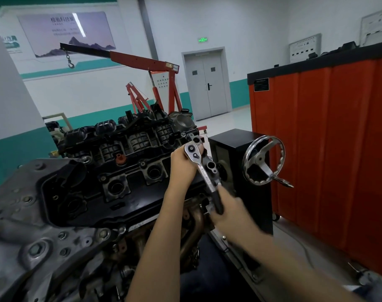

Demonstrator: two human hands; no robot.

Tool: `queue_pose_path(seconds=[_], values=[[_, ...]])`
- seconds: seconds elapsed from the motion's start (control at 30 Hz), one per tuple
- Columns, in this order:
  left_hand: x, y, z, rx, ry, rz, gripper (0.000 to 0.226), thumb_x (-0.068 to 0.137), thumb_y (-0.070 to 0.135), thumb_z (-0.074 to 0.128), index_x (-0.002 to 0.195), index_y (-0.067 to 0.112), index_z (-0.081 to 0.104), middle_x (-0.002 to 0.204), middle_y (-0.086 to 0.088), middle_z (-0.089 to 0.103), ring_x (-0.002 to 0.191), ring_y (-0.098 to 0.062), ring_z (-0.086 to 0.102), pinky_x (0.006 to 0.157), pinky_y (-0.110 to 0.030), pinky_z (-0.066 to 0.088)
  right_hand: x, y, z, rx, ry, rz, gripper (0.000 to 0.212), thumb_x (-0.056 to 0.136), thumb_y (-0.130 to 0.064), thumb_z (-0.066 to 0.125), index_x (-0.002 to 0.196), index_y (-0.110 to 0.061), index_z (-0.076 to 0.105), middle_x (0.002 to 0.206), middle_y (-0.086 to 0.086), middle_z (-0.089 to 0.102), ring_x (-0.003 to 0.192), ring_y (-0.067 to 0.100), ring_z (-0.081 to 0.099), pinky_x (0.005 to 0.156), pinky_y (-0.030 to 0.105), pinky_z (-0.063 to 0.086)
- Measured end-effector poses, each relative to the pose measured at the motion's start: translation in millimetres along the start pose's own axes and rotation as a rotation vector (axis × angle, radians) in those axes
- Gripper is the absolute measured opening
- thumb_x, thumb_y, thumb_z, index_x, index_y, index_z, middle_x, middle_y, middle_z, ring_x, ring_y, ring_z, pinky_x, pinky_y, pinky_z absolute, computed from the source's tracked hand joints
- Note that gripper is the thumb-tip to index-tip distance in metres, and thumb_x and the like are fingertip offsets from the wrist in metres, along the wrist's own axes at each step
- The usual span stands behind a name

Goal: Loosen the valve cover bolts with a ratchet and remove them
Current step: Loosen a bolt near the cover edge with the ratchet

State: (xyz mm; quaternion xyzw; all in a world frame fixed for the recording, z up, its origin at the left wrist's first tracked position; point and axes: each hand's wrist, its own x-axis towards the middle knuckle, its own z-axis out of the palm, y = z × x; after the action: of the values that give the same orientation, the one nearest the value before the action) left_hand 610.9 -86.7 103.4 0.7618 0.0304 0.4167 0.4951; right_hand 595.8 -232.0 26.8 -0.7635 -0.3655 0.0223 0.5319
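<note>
Head view: ratchet (204, 173) at frame centre, head down on right edge of cover (120, 162), bolt beneath hidden. Head cupped in curled left hand (183, 164); black handle wrapped by right hand (227, 212), blurred. Rigid steel, probably weighty, chrome likely slick; best gripped at handle's end for leverage.

No words can be read for sure. The big wall poster (65, 32), up at ten o'clock, has a line of dark Chinese letters at its top and smaller lines under it, all too blurry to read. The green glowing exit sign (202, 39) over the double door, at twelve o'clock, is too small to make out. The black plate (261, 84) on the red cabinet, at two o'clock, has tiny writing, also too small. The small label (175, 67) on the red engine crane is a blur.
</note>
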Motion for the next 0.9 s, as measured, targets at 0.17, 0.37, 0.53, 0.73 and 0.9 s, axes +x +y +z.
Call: queue_pose_path(seconds=[0.17, 0.37, 0.53, 0.73, 0.9], values=[[4.6, 2.2, -2.2, 0.134, -0.077, 0.025, 0.037, 0.085, -0.007, 0.051, 0.059, 0.018, 0.061, 0.052, 0.012, 0.053, 0.052, 0.0, 0.039, 0.056, -0.019, 0.034, 55.6, 0.7, -110.0, -0.74, -0.119, -0.202, 0.025, 0.089, -0.009, 0.059, 0.11, -0.02, 0.05, 0.076, -0.002, 0.055, 0.065, 0.018, 0.061, 0.054, 0.024, 0.045], [-2.2, -0.9, 4.5, 0.045, 0.032, 0.015, 0.05, 0.089, -0.004, 0.054, 0.053, 0.031, 0.054, 0.05, 0.014, 0.053, 0.053, 0.001, 0.042, 0.056, -0.017, 0.037, 23.8, 14.2, -57.8, -0.37, 0.018, -0.092, 0.026, 0.086, -0.003, 0.062, 0.103, -0.019, 0.049, 0.068, -0.003, 0.051, 0.053, 0.006, 0.052, 0.046, 0.014, 0.039], [2.3, -1.5, 10.1, 0.064, 0.068, 0.051, 0.056, 0.09, -0.004, 0.06, 0.052, 0.026, 0.032, 0.048, 0.012, 0.031, 0.047, 0.0, 0.029, 0.05, -0.015, 0.025, -9.5, -9.7, 48.5, 0.183, 0.187, 0.053, 0.023, 0.083, 0.0, 0.057, 0.09, -0.019, 0.047, 0.065, 0.002, 0.049, 0.05, 0.008, 0.046, 0.046, 0.021, 0.038], [2.8, -0.4, 0.3, 0.098, -0.04, 0.017, 0.052, 0.091, 0.002, 0.06, 0.051, 0.025, 0.037, 0.046, 0.012, 0.038, 0.053, -0.002, 0.031, 0.054, -0.02, 0.03, 2.4, 8.1, -2.0, -0.018, 0.027, 0.004, 0.031, 0.084, 0.001, 0.06, 0.111, -0.013, 0.054, 0.066, 0.004, 0.052, 0.052, 0.009, 0.051, 0.049, 0.026, 0.044], [6.5, 5.3, 0.3, 0.193, -0.126, 0.005, 0.016, 0.079, -0.01, 0.048, 0.069, -0.007, 0.061, 0.064, -0.006, 0.055, 0.059, -0.005, 0.039, 0.058, -0.024, 0.034, 55.2, 9.6, -107.6, -0.679, -0.081, -0.207, 0.02, 0.089, -0.008, 0.059, 0.101, -0.02, 0.05, 0.071, -0.003, 0.054, 0.06, 0.015, 0.057, 0.053, 0.022, 0.044]])
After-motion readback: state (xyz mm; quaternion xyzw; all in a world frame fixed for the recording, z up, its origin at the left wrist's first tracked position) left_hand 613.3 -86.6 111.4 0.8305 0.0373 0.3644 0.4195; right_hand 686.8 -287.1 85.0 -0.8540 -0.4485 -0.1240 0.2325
